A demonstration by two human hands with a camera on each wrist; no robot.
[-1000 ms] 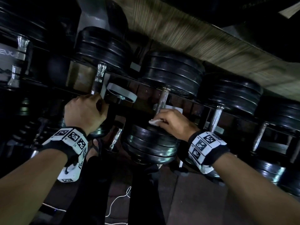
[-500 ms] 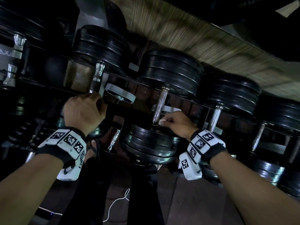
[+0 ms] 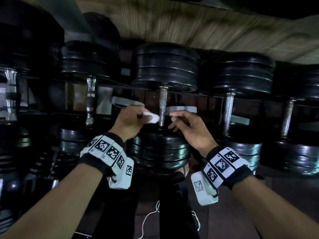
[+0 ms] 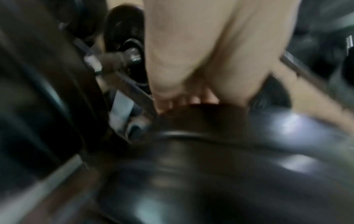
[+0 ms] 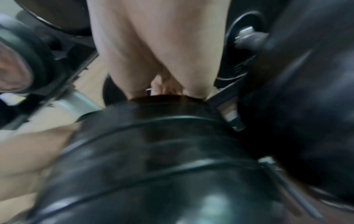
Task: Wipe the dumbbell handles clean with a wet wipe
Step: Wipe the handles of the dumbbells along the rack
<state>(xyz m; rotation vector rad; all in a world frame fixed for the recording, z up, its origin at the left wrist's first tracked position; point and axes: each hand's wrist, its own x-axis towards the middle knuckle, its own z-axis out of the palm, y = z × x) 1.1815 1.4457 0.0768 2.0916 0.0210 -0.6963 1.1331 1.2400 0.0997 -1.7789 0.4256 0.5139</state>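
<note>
Your left hand (image 3: 128,120) sits just left of the knurled handle (image 3: 162,107) of the middle dumbbell (image 3: 164,66) on the rack (image 3: 214,99). Its fingers are curled round a white wet wipe (image 3: 152,117); the wipe sticks out to the right and touches, or nearly touches, the lower part of the handle, hard to tell which.

Your right hand (image 3: 191,130) is just right of the same handle, fingers loosely bent and spread, holding nothing. The index fingertip (image 3: 171,114) is close to the handle but looks apart from it. Both hands hang above the dumbbell's near stack of black plates (image 3: 160,150); the far stack is up against the rack's back rail.

Neighbouring dumbbells stand either side: one with a chrome contoured handle (image 3: 91,102) to the left, one with a straight chrome handle (image 3: 228,109) to the right, another further right (image 3: 288,116). Grey rack saddles (image 3: 183,109) show behind the hands.

Both wrists wear bands with black-and-white marker tags (image 3: 110,150). A white cord (image 3: 146,219) lies on the floor by your dark trouser legs (image 3: 176,204).

Wrist views are blurred: the left wrist view shows the heel of the left hand (image 4: 201,60) over a black plate, the right wrist view shows the right hand (image 5: 157,53) likewise; the wipe can't be made out in either.
</note>
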